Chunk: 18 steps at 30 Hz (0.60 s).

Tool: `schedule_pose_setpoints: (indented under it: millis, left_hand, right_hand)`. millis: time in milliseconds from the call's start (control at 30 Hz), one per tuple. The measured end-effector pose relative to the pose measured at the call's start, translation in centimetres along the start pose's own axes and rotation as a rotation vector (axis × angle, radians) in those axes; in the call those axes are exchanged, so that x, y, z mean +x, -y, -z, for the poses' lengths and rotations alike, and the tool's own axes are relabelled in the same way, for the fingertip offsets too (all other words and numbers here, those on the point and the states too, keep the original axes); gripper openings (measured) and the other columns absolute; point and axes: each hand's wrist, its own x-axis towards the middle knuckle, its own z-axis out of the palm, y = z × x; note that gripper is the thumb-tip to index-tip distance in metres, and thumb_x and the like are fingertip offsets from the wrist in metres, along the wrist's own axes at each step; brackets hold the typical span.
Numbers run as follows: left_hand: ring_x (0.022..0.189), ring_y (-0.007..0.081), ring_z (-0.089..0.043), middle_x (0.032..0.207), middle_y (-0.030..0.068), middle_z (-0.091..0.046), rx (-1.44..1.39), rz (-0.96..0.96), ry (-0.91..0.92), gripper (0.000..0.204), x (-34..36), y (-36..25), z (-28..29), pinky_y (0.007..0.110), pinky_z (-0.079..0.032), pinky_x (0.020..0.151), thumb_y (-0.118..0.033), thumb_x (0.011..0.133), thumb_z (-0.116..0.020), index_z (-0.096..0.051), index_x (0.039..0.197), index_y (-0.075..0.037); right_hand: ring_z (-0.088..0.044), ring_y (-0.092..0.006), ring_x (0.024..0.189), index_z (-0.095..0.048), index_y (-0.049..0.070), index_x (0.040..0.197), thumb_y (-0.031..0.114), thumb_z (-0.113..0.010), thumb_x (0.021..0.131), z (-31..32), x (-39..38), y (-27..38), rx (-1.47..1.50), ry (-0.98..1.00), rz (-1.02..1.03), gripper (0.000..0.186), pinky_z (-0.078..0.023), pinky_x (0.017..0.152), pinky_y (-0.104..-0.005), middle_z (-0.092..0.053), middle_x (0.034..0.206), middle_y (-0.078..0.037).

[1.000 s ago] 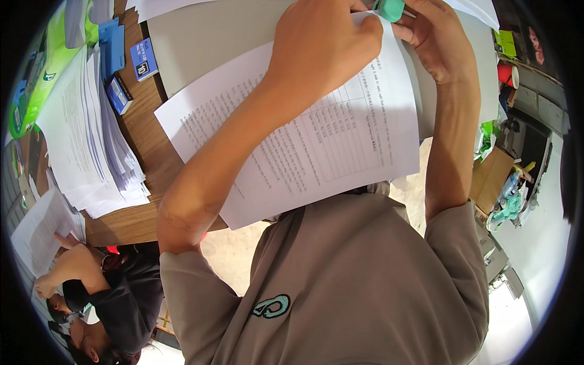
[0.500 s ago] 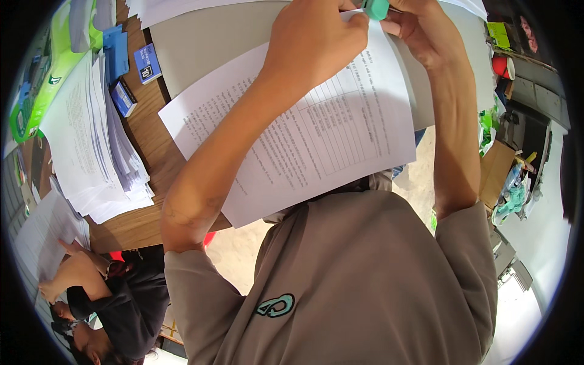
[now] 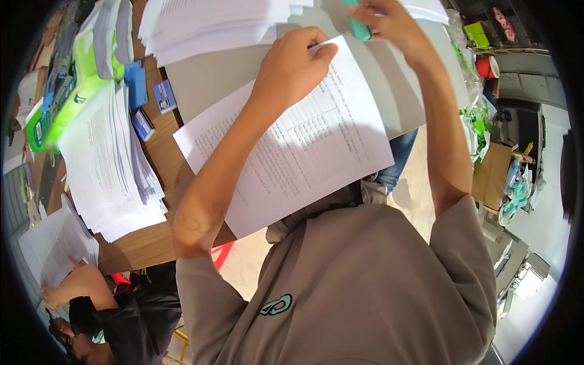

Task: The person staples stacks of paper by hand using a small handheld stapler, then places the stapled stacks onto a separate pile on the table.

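Observation:
My left hand (image 3: 293, 68) is closed, pinching the top corner of a printed sheet (image 3: 304, 146) between thumb and fingers. The sheet lies slanted, partly over the grey board and partly past the table's near edge; my left forearm covers some of it. To the right, apart from the paper, my right hand (image 3: 392, 25) is closed around a teal stapler (image 3: 361, 29). The stapler's upper end is cut off by the frame's top edge.
A fanned stack of printed sheets (image 3: 207, 27) lies beyond my left hand. On the left stand a tall paper pile (image 3: 100, 164), small blue boxes (image 3: 164, 96) and a green-and-white package (image 3: 91, 79). Another person (image 3: 121, 310) sits at lower left, holding paper.
The teal stapler has come away from the sheet's corner, carried right by my right hand. My left hand has drawn the sheet slightly left and nearer. The whole view has shifted a little.

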Motion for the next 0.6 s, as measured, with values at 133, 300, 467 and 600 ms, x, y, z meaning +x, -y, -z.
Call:
schedule_pose_setpoints:
  millis: [133,300,467,600]
  left_hand:
    - [0.077,0.0110,-0.057,0.082,0.0058,-0.066,-0.114,-0.110,0.032,0.020,-0.1,-1.2,1.0,0.027,-0.045,0.073,-0.018,0.096,-0.062,-0.063,0.097,0.002]
    - [0.080,0.0250,-0.063,0.085,0.0148,-0.067,-0.162,-0.292,-0.086,0.019,-1.0,-3.3,1.9,0.034,-0.048,0.079,-0.016,0.093,-0.063,-0.063,0.103,0.000]
    - [0.080,0.0200,-0.060,0.088,0.0103,-0.067,-0.130,-0.361,-0.109,0.014,-2.6,-6.4,2.7,0.032,-0.047,0.080,-0.012,0.093,-0.062,-0.064,0.099,0.000]
    - [0.077,0.0139,-0.056,0.086,0.0062,-0.065,-0.205,-0.383,-0.130,0.011,-3.6,-8.1,2.6,0.028,-0.044,0.074,-0.011,0.094,-0.061,-0.063,0.096,0.000]
  right_hand:
    - [-0.068,-0.0277,0.102,-0.065,-0.003,0.120,0.027,-0.068,0.091,-1.1,-0.9,-1.3,-0.594,-0.323,0.316,0.042,-0.051,0.089,-0.0368,-0.069,0.105,-0.023]
    - [-0.062,-0.0156,0.099,-0.064,-0.004,0.121,0.030,-0.068,0.094,-0.2,-8.6,-1.1,0.124,0.029,0.221,0.043,-0.051,0.089,-0.0317,-0.068,0.110,-0.009]
    - [-0.063,-0.0133,0.090,-0.066,0.000,0.115,0.013,-0.073,0.089,-1.5,-14.9,-0.2,-0.022,-0.023,0.199,0.030,-0.051,0.074,-0.0272,-0.068,0.101,-0.006]
    - [-0.063,-0.0155,0.078,-0.067,0.003,0.109,0.007,-0.070,0.089,-0.7,-16.0,0.7,-0.172,-0.052,0.353,0.021,-0.050,0.060,-0.0276,-0.067,0.092,-0.006]
